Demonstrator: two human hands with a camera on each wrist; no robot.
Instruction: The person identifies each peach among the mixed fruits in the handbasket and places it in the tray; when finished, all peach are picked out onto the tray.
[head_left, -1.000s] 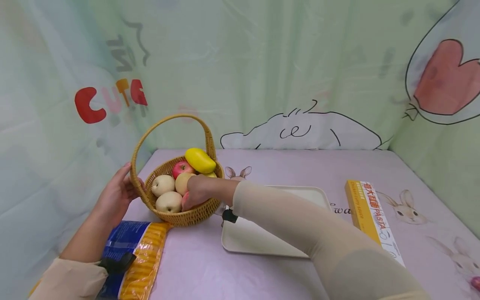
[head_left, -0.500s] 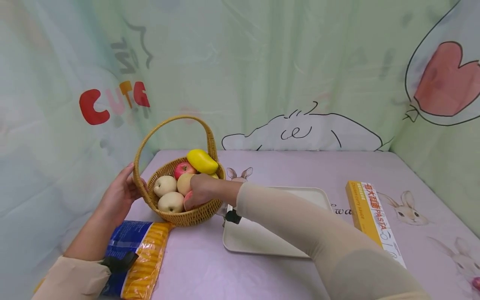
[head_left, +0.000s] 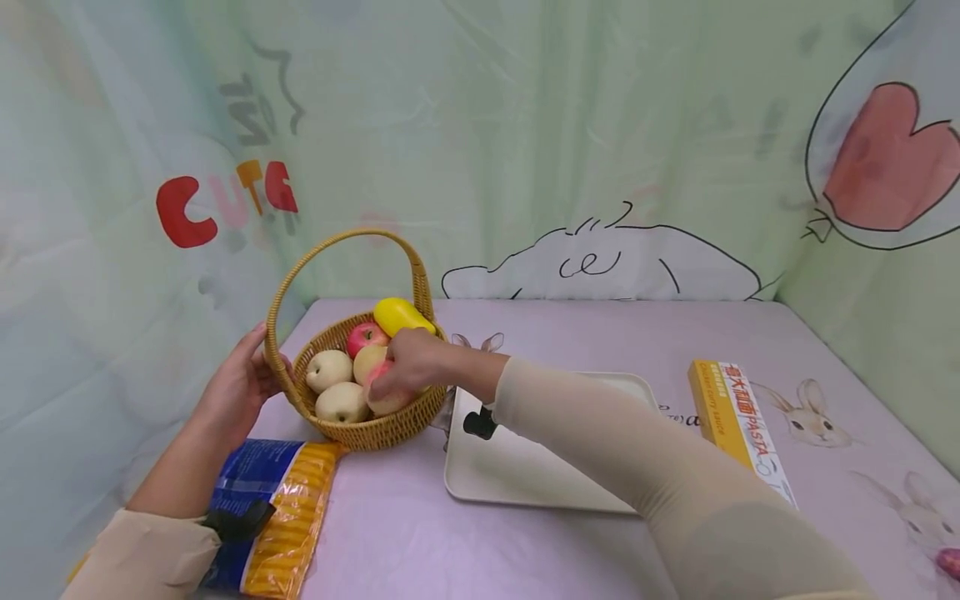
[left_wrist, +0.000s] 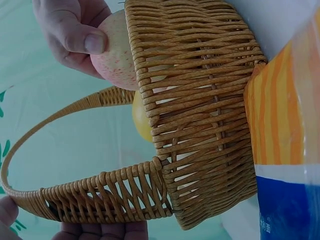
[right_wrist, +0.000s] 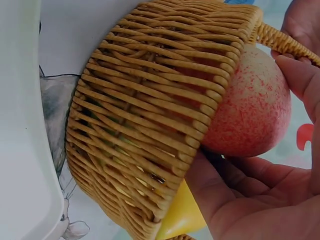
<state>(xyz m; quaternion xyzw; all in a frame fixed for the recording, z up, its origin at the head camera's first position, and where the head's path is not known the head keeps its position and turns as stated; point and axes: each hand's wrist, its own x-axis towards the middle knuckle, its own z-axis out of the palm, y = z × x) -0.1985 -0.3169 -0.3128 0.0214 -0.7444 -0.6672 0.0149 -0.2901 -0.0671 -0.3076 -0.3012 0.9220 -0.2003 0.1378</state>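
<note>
Peach [right_wrist: 260, 105] pinched widthwise by right hand [head_left: 412, 360]; left hand [head_left: 238, 390] holds handle [head_left: 367, 232] alongside; snagging basket rim [right_wrist: 209, 107] beneath might dislodge it.

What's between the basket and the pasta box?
In the head view, the pale tray lies between the basket and pasta box, the right sleeve above it.

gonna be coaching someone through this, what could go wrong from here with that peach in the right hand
The peach, pinched in the right hand at the rim of the basket, could slip or snag there. The mango lies high by the far rim near that hand, so a bump might knock it out. If the left hand tugs the handle, the basket might tip.
</note>
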